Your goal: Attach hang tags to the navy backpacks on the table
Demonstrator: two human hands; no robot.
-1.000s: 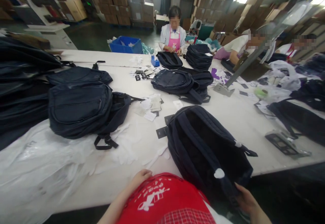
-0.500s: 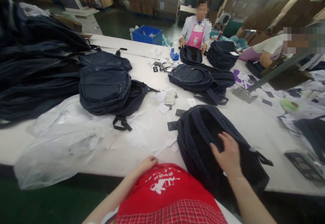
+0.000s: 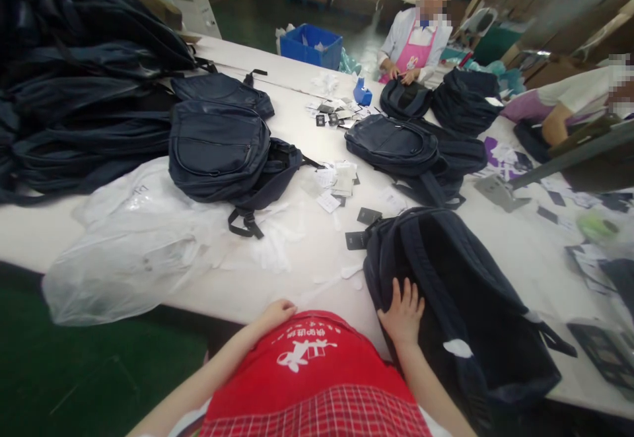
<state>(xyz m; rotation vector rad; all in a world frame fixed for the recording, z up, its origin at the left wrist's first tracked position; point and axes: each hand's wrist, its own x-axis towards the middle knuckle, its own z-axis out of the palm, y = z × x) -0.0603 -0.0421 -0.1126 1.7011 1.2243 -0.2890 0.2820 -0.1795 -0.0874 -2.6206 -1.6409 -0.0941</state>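
My right hand [image 3: 403, 311] lies with fingers spread on the left side of a dark navy backpack [image 3: 480, 278]. The backpack rests strap side up on the white table [image 3: 302, 275], near its front edge. A white label shows on one strap, and black hang tags [image 3: 355, 240] lie by the top end. My left hand [image 3: 278, 313] rests at the table edge against my red apron [image 3: 317, 364]. It holds nothing that I can see, its fingers lying loosely and partly hidden.
Another navy backpack [image 3: 218, 146] sits at left, beside piled backpacks [image 3: 94, 120] and a clear plastic bag [image 3: 133, 252]. Loose cards [image 3: 341, 183] lie mid-table. Across the table a person in a pink apron [image 3: 413, 57] handles a backpack. A metal post [image 3: 559, 150] stands right.
My right hand has slid from the middle of the backpack to its left side, near me. The backpack looks tilted more to the right, and the view has turned slightly down and left.
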